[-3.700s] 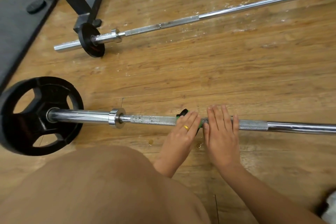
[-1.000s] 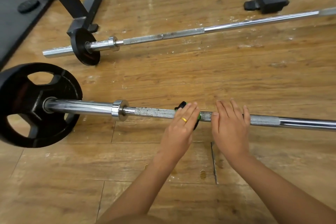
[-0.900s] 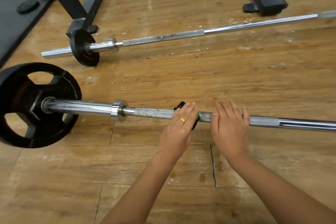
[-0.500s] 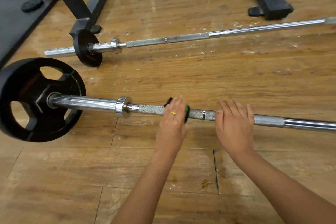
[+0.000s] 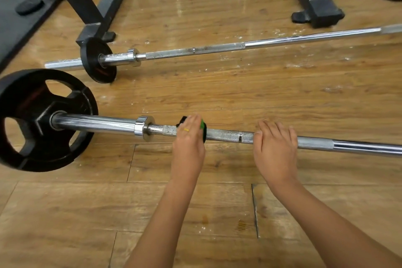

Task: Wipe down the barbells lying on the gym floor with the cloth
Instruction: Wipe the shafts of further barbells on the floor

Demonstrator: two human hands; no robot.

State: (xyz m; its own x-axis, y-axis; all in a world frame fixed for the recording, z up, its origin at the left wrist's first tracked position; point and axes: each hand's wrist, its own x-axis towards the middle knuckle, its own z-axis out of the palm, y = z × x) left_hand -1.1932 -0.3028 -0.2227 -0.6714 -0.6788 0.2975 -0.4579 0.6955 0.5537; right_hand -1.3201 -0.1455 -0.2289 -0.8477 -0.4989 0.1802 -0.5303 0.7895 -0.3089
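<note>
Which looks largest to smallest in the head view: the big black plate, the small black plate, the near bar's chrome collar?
1. Big black plate, largest, though also nearest the camera.
2. Small black plate, clearly smaller, but farther away.
3. Chrome collar on the near barbell, smallest.

Beyond both hands stands a black steel rack frame [image 5: 91, 4] on the scuffed wooden plank floor [image 5: 217, 98]. Far left of them lies a dark rubber mat [image 5: 17, 28].
</note>
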